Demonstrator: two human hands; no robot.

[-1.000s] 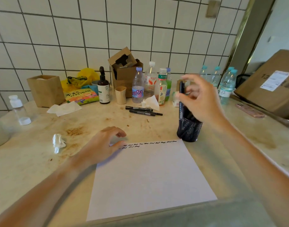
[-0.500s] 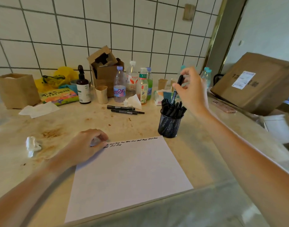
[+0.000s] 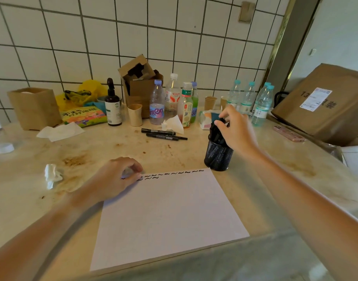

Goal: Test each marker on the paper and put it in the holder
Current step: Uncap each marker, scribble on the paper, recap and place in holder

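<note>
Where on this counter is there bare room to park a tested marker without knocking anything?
Free: the stretch between the paper and the two loose markers, left of the mesh holder; also right of the holder, before the pink phone. Crowded: the back row of bottles and cups along the tiled wall.

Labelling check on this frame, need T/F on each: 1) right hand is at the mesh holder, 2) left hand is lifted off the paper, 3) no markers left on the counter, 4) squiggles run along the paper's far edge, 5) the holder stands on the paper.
1) True. The right hand is over the black mesh holder, fingers on the markers in it.
2) False. The left hand rests on the far left corner of the paper.
3) False. Loose markers lie on the counter beyond the paper.
4) True. The squiggles run along the far edge.
5) False. The holder stands on the counter, just off the paper's far right corner.
</note>
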